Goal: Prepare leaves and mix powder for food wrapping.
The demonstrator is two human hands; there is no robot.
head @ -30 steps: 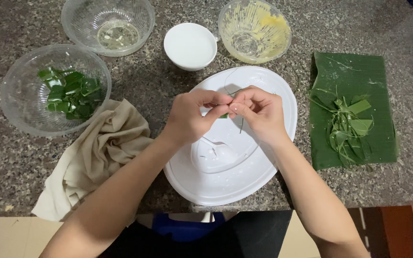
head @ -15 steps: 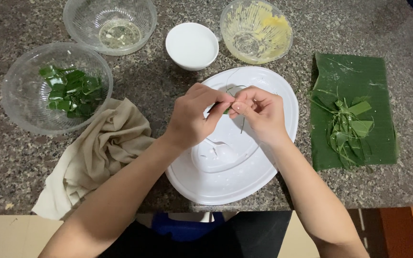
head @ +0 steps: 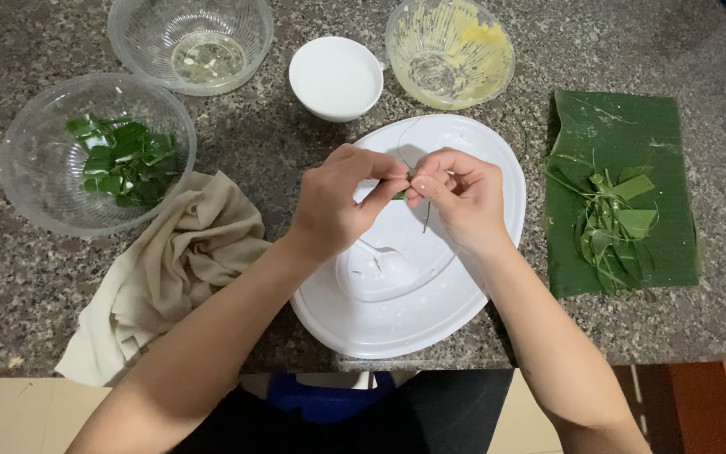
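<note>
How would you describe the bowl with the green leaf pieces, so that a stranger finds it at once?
On the speckled stone counter, look left of the white plate, just above the beige cloth. The clear glass bowl there is the only one holding cut green leaves.

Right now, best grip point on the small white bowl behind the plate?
Take the small white bowl by its rim, coming straight down from above. It stands upright and open, glass bowls sit close on both sides, and both hands are busy over the white plate.
</note>
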